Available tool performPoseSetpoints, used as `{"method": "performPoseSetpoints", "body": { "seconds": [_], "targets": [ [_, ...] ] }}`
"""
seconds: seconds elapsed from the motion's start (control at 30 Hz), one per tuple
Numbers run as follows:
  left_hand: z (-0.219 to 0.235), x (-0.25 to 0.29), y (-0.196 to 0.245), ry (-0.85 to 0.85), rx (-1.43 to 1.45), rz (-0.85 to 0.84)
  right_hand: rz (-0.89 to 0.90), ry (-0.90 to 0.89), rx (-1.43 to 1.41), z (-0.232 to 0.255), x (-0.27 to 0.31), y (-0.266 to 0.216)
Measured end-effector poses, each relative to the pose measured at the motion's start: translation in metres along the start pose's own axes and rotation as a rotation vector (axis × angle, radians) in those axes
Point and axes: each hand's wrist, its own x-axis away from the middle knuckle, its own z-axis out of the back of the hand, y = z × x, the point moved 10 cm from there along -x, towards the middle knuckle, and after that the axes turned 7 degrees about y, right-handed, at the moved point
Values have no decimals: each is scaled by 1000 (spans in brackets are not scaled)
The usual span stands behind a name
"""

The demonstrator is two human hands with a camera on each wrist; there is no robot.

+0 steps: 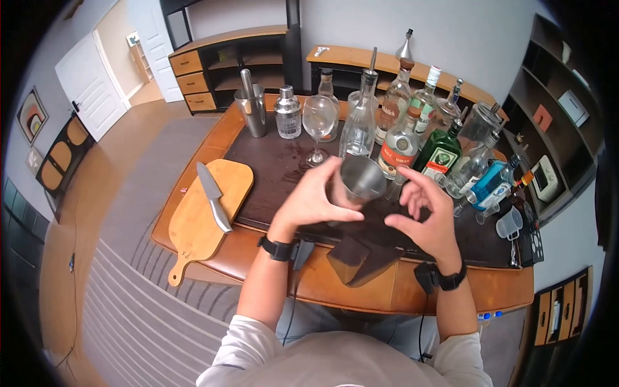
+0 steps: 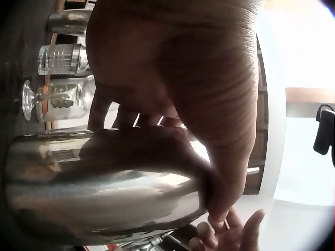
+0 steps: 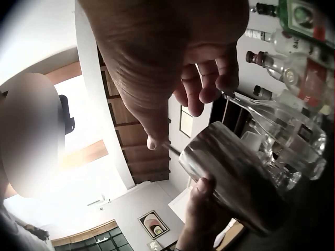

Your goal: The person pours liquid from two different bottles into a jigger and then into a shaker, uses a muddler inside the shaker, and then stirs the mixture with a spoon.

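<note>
A metal shaker tin (image 1: 362, 180) is held in my left hand (image 1: 314, 198), its open mouth facing up toward the head camera. In the left wrist view the thumb and fingers wrap the shiny tin (image 2: 99, 188) near its rim. My right hand (image 1: 427, 209) hovers just right of the tin, fingers loosely bent and thumb apart, holding nothing. From the right wrist, the tin (image 3: 230, 178) appears below the fingers, with the left thumb against its side. A folded dark cloth (image 1: 362, 259) lies at the near table edge, below both hands.
Behind the hands stand a stemmed glass (image 1: 318, 122), a glass shaker (image 1: 287, 116), a second metal tin (image 1: 253, 113) with a tool inside, a clear pourer bottle (image 1: 358, 126) and several liquor bottles (image 1: 440, 153). Left, a knife (image 1: 214, 197) lies on a wooden cutting board (image 1: 193, 242). Right, a plastic jug (image 1: 509, 224).
</note>
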Motion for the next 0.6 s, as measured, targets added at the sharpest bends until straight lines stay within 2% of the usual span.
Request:
{"method": "performPoseSetpoints", "body": {
  "seconds": [0.07, 0.13, 0.33, 0.47, 0.5, 0.6],
  "targets": [
    [-15, 2, 7, 0, 68, -32, 51, -9, 48, 6, 3, -8],
    [-26, 7, 5, -19, 71, -21, 40, -28, 69, 10, 7, 3],
    [-31, 10, 5, 8, 101, -26, -70, 53, -53, 25, 18, 48],
    [-32, 9, 5, 17, 152, 53, -134, 11, -42, 29, 24, 71],
    [-32, 9, 3, 0, 72, 16, -139, -9, -54, 29, 24, 75],
    [-39, 9, -3, -27, 104, 63, -201, -89, -104, 20, 26, 81]
  ]
}}
